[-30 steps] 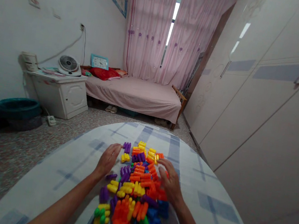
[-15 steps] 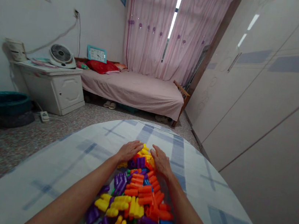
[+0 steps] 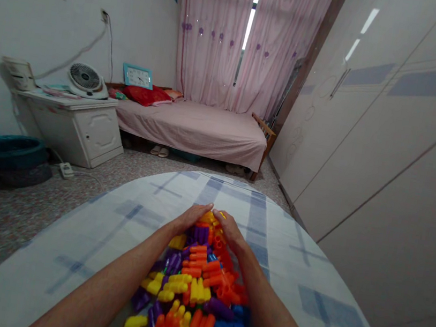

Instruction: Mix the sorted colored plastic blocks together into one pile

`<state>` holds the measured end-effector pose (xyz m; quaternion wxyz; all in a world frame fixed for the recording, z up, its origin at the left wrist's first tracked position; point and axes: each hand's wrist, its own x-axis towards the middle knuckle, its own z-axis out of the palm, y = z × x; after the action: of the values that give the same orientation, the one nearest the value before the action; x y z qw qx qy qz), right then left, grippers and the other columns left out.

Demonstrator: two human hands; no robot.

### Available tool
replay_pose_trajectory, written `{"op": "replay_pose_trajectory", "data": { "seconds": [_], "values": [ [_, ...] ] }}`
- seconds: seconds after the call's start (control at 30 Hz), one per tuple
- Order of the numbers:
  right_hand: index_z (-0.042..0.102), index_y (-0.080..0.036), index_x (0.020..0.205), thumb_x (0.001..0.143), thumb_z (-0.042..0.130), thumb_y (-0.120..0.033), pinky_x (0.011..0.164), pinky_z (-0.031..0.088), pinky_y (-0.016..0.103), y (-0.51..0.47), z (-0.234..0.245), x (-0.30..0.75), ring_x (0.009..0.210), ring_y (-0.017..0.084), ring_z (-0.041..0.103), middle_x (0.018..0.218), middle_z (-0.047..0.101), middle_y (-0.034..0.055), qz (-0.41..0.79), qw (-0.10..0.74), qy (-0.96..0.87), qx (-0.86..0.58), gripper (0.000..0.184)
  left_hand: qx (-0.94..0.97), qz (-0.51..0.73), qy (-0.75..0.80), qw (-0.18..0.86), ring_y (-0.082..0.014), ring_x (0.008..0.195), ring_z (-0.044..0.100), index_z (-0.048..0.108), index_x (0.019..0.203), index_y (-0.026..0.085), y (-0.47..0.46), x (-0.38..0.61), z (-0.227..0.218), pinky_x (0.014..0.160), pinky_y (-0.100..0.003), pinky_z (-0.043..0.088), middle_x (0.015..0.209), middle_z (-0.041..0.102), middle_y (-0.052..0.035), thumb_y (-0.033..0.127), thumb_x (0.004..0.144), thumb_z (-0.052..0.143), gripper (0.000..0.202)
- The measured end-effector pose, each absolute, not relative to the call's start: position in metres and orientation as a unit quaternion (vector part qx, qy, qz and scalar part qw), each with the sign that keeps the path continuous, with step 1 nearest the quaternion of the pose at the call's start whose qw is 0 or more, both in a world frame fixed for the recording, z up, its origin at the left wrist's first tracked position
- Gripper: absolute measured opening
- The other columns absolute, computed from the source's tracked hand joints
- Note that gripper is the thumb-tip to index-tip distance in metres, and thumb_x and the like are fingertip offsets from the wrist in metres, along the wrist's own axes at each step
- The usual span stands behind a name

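A heap of coloured plastic building blocks (image 3: 193, 284) in orange, yellow, purple, blue and green lies on a white cloth with blue checks (image 3: 102, 234). My left hand (image 3: 193, 216) lies with its fingers stretched out against the far left end of the heap. My right hand (image 3: 228, 229) lies the same way against the far right end. The fingertips of both hands nearly meet over yellow blocks at the far tip of the heap. Both forearms run along the two sides of the heap. Neither hand grips a block.
Beyond the cloth stands a bed with a pink cover (image 3: 198, 128) under pink curtains. A white cabinet (image 3: 80, 130) with a small fan (image 3: 86, 80) stands at the left. A teal basin (image 3: 7, 150) sits on the floor. White wardrobe doors (image 3: 388, 133) fill the right side.
Both hands have moved forward and inward, from apart at the heap's sides to nearly touching at its far end. The blocks are drawn closer together.
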<state>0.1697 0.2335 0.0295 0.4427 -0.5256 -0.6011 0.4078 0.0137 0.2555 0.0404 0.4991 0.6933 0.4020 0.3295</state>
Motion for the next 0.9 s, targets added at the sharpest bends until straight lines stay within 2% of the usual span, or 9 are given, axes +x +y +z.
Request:
{"op": "replay_pose_trajectory", "data": {
  "seconds": [0.1,0.23,0.33,0.5,0.73,0.83,0.9],
  "values": [
    [0.062,-0.016,0.076,0.081,0.048,-0.059,0.069,0.047,0.028,0.213,0.045,0.164,0.07,0.016,0.057,0.074,0.064,0.0006,0.429,0.457,-0.597,-0.501,0.046,0.654,0.335,0.376,0.565,-0.0226,0.09,0.061,0.065,0.097,0.01,0.235,0.012,0.052,0.082,-0.034,0.049,0.092,0.069,-0.0084,0.063,0.084,0.038,0.061],
    [0.064,-0.017,0.091,0.084,0.047,-0.054,0.081,0.046,0.03,0.175,0.064,0.16,0.086,0.019,0.059,0.087,0.066,0.0027,0.459,0.484,-0.598,-0.444,0.041,0.65,0.349,0.364,0.569,-0.0213,0.09,0.06,0.063,0.102,0.011,0.204,0.006,0.07,0.081,-0.033,0.048,0.098,0.068,-0.0085,0.06,0.086,0.038,0.058],
    [0.063,-0.019,0.098,0.085,0.049,-0.045,0.091,0.042,0.033,0.144,0.073,0.158,0.1,0.021,0.057,0.1,0.064,0.0036,0.408,0.486,-0.633,-0.444,0.032,0.693,0.356,0.355,0.517,-0.0202,0.095,0.058,0.063,0.104,0.013,0.178,-0.002,0.083,0.088,-0.033,0.045,0.103,0.066,-0.007,0.054,0.089,0.036,0.052],
    [0.061,-0.022,0.104,0.084,0.052,-0.03,0.095,0.041,0.034,0.094,0.076,0.152,0.104,0.019,0.054,0.107,0.061,0.0035,0.297,0.479,-0.714,-0.416,0.023,0.743,0.376,0.364,0.418,-0.0198,0.107,0.055,0.062,0.109,0.015,0.129,-0.017,0.091,0.099,-0.034,0.04,0.111,0.063,-0.007,0.045,0.091,0.037,0.043],
    [0.057,-0.023,0.112,0.077,0.062,-0.026,0.102,0.038,0.041,0.035,0.071,0.147,0.118,0.023,0.047,0.121,0.056,0.0076,0.119,0.412,-0.815,-0.39,0.035,0.76,0.428,0.364,0.327,-0.0189,0.107,0.055,0.065,0.1,0.019,0.073,-0.036,0.076,0.1,-0.036,0.04,0.106,0.063,-0.006,0.038,0.092,0.041,0.032],
    [0.056,-0.024,0.116,0.078,0.062,-0.03,0.104,0.035,0.045,0.01,0.069,0.15,0.125,0.026,0.043,0.126,0.054,0.0076,0.06,0.371,-0.841,-0.389,0.039,0.727,0.466,0.395,0.313,-0.0196,0.111,0.053,0.066,0.098,0.02,0.05,-0.049,0.065,0.103,-0.038,0.039,0.111,0.061,-0.0067,0.039,0.092,0.039,0.034],
    [0.05,-0.025,0.126,0.079,0.062,-0.037,0.107,0.03,0.049,-0.007,0.063,0.156,0.131,0.029,0.035,0.135,0.048,0.0081,0.031,0.358,-0.837,-0.413,0.049,0.673,0.502,0.46,0.289,-0.0203,0.117,0.05,0.064,0.104,0.021,0.032,-0.061,0.051,0.107,-0.041,0.037,0.119,0.057,-0.007,0.041,0.092,0.036,0.037]
  ]
}}
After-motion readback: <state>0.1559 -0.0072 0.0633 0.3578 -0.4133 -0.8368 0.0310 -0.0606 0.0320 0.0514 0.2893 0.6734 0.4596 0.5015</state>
